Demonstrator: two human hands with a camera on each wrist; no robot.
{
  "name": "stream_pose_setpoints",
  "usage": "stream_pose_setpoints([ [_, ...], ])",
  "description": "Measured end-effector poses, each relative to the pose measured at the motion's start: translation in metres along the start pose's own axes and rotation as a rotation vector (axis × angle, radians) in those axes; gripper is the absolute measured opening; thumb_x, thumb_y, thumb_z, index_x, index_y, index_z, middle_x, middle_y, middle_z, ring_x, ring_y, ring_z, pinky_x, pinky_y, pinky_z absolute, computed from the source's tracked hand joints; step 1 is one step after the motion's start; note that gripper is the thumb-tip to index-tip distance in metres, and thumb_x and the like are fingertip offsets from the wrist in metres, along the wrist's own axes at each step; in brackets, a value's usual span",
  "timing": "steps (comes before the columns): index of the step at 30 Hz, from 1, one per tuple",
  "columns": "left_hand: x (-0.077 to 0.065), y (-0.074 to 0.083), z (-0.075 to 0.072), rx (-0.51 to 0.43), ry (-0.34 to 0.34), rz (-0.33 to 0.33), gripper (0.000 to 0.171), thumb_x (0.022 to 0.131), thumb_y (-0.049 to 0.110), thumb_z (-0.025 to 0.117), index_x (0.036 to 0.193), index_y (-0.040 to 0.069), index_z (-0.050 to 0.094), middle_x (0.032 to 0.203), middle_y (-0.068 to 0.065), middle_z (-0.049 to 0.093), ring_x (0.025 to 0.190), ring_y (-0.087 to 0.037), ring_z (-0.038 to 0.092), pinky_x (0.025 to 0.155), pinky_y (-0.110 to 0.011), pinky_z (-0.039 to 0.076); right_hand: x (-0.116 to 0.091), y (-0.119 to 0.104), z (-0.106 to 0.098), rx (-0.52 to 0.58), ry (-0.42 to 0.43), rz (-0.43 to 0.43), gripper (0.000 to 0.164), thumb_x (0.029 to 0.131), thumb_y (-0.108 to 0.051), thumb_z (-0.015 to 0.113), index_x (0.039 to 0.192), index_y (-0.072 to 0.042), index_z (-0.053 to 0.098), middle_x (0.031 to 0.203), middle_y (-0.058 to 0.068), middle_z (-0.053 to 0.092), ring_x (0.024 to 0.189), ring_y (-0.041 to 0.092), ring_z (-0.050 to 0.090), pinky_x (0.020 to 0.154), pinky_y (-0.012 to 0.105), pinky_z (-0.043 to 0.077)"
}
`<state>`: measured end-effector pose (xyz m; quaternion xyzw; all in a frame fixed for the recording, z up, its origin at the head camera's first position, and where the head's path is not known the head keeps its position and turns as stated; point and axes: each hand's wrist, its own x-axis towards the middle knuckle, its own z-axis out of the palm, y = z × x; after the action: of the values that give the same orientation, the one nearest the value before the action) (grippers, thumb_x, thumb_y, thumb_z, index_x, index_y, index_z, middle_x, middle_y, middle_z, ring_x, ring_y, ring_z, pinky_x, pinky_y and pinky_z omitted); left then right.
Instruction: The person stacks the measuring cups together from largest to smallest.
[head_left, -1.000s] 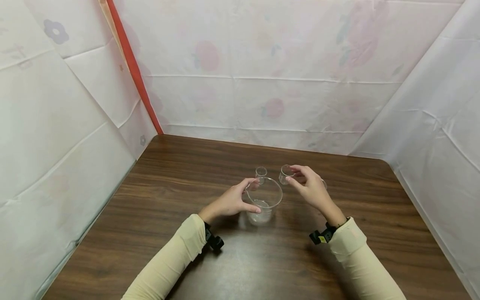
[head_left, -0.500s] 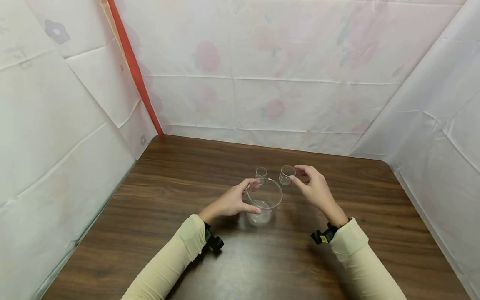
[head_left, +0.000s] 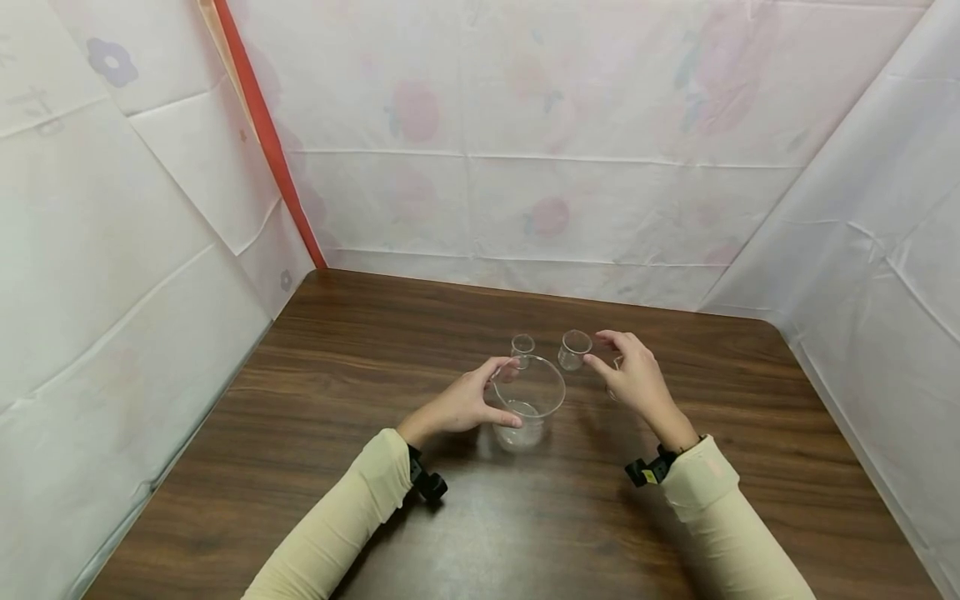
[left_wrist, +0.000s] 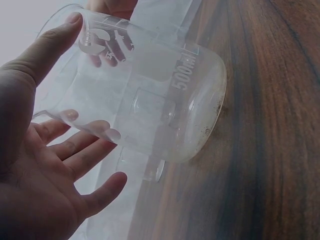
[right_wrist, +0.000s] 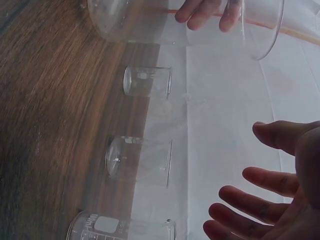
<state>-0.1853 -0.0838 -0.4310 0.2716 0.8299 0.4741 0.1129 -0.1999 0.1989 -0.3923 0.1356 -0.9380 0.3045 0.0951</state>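
My left hand (head_left: 468, 400) grips a large clear glass beaker (head_left: 534, 423) near its rim, thumb on one side and fingers on the other. White "500ml" lettering shows on this beaker in the left wrist view, and its base is at the tabletop. Just beyond it stands the smallest beaker (head_left: 522, 343). To the right of that is a slightly larger beaker (head_left: 573, 352), upright. My right hand (head_left: 633, 375) is beside this one, fingers spread and holding nothing. A 100 ml beaker (right_wrist: 107, 227) stands at the row's end, mostly hidden behind the right hand in the head view.
The beakers stand on a dark wood-grain table (head_left: 337, 358). White patterned cloth (head_left: 480, 167) hangs behind it and on both sides, with a red strip (head_left: 262, 125) at the back left corner. Each wrist carries a small black camera (head_left: 429, 483).
My right hand has let go of the second small beaker and drawn off to the right, leaving it standing. The left hand and the large beaker have stayed in place.
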Motion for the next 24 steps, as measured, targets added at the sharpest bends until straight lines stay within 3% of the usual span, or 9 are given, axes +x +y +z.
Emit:
stream_pose_setpoints([
  [24,0.0,0.0,-0.001,-0.01,-0.013,0.006,0.086,0.077,0.03,0.083,0.146,0.009,0.036,0.145,-0.015,0.05,0.136,-0.023,0.046,0.112,-0.047,0.039,0.0,0.015,-0.004,-0.125,-0.077,0.082,0.054,0.092,-0.031,0.067,0.134,0.0,0.053,0.131,0.024,0.055,0.12,0.042,0.049,0.099,0.058,0.042],
])
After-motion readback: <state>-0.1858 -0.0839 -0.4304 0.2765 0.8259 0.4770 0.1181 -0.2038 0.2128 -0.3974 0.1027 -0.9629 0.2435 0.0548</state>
